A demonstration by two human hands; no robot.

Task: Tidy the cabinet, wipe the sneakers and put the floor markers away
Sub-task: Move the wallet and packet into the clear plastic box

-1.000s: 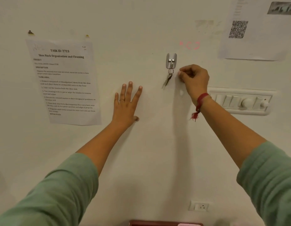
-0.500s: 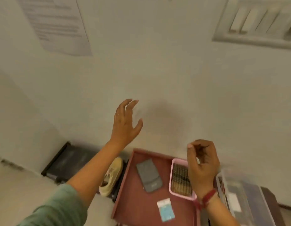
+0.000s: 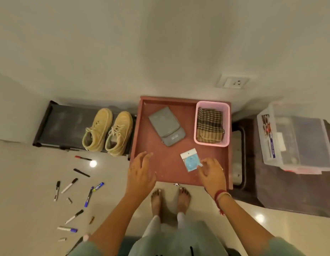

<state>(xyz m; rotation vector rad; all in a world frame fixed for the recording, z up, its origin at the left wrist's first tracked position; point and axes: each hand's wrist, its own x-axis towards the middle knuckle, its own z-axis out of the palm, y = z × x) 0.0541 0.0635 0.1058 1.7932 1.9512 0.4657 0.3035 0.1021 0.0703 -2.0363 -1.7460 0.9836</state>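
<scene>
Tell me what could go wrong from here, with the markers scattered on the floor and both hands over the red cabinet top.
The markers lie loose on the floor beside the bare feet; a sideways step could land on one, and it may roll.
Small grey pieces among them are easy to overlook while collecting.
The right hand is at the blue packet near the cabinet top's front edge; a careless sweep might push it off.

On the red wooden cabinet top, grey fabric pouch lies left of pink plastic basket; tan sneakers farther left.
</scene>
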